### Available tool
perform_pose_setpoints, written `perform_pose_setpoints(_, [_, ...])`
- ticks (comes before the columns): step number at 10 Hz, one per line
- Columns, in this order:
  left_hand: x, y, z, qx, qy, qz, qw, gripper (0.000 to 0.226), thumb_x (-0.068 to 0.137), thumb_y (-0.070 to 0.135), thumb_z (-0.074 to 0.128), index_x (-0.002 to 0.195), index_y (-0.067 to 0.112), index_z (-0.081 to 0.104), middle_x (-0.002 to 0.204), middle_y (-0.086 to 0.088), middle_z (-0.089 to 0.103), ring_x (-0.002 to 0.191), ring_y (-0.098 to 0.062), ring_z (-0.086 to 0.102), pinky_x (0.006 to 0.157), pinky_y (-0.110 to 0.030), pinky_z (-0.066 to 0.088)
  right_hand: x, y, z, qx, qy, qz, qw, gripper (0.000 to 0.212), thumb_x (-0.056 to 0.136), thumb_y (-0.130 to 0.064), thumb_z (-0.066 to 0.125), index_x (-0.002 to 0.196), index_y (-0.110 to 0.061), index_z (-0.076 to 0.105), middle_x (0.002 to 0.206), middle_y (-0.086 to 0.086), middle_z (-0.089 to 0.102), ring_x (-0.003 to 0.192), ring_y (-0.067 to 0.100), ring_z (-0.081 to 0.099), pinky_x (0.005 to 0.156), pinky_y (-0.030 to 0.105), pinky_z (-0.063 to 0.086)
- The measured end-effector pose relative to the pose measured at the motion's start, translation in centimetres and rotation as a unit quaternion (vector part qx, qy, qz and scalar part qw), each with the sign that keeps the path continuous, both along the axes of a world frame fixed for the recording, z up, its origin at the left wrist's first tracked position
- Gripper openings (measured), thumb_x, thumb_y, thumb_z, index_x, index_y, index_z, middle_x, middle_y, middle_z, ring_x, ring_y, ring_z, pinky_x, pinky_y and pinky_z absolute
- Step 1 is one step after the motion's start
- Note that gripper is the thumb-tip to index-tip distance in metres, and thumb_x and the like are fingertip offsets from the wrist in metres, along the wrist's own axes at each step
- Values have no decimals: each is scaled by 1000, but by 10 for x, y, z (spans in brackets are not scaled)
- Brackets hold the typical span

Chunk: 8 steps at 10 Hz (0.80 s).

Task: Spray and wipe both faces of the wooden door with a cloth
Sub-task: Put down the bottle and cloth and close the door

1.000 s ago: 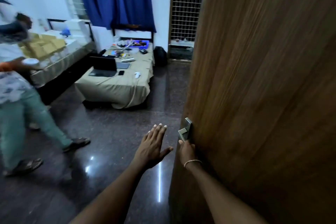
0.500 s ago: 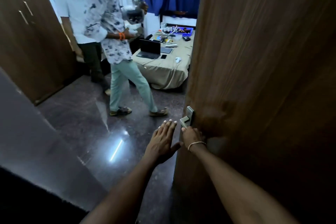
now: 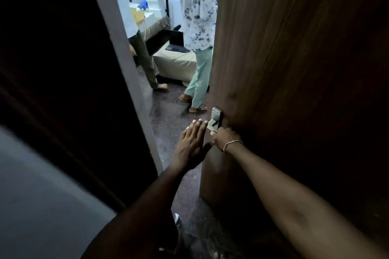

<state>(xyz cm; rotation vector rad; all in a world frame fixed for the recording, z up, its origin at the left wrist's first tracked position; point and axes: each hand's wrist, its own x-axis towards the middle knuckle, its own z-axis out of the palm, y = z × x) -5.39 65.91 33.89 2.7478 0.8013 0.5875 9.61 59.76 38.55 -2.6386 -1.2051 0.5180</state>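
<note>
The dark brown wooden door (image 3: pixel 294 59) fills the right half of the head view, partly swung towards its frame. A metal latch plate (image 3: pixel 215 120) sits on its free edge. My right hand (image 3: pixel 225 139), with a bracelet at the wrist, grips the door's edge just below the plate. My left hand (image 3: pixel 192 143) is held flat with straight fingers beside that edge, fingertips by the latch plate; contact with the door is unclear. No cloth or spray bottle is in view.
The door frame (image 3: pixel 124 65) and a dark wall stand at left, leaving a narrow gap. Through it, two people (image 3: pixel 197 17) stand on the dark glossy floor (image 3: pixel 168 115) near a low bed (image 3: pixel 174 63) with a laptop.
The door has swung further towards its frame and the gap has narrowed. Both hands stayed at the door's edge by the latch. The person in the patterned shirt now stands just behind the gap.
</note>
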Motion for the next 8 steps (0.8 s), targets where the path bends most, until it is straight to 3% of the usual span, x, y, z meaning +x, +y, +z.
perform_pose_setpoints(2, [-45,-30,-8,25,-7,3,1000,76,105,62,42,164,17,25,170,-8,29,160,-27,19,125,-46,30,-40,-15,-7,-32,1,18,999,48,101,-49,43,117,-11,66,124,22,65,114,38,63,87,37,47])
perform_pose_setpoints(4, [-83,-60,-14,57,-34,16,998,73,104,60,49,157,11,42,164,-11,41,156,-28,32,116,-41,36,-74,-29,-20,-30,11,34,999,48,101,-48,43,113,-8,68,117,23,68,107,39,65,79,36,46])
perform_pose_setpoints(6, [-112,-99,-18,66,-45,17,997,73,100,64,40,148,11,54,154,-10,55,146,-26,48,105,-37,45,-103,-45,-35,-23,40,51,998,28,92,-26,55,101,-6,72,102,21,72,96,38,69,71,37,53])
perform_pose_setpoints(7, [-123,-117,-16,65,-62,0,996,72,103,67,31,143,13,56,143,-11,64,140,-23,50,102,-33,44,-115,-53,-45,2,50,66,997,25,92,-24,56,101,-6,72,101,18,73,96,36,69,74,36,53])
perform_pose_setpoints(8, [-125,-118,-30,115,-44,39,992,68,98,75,36,141,25,50,165,-8,37,136,-13,46,102,-25,41,-122,-57,-63,15,68,57,996,31,98,-32,52,102,-8,70,102,15,72,99,32,68,78,33,50])
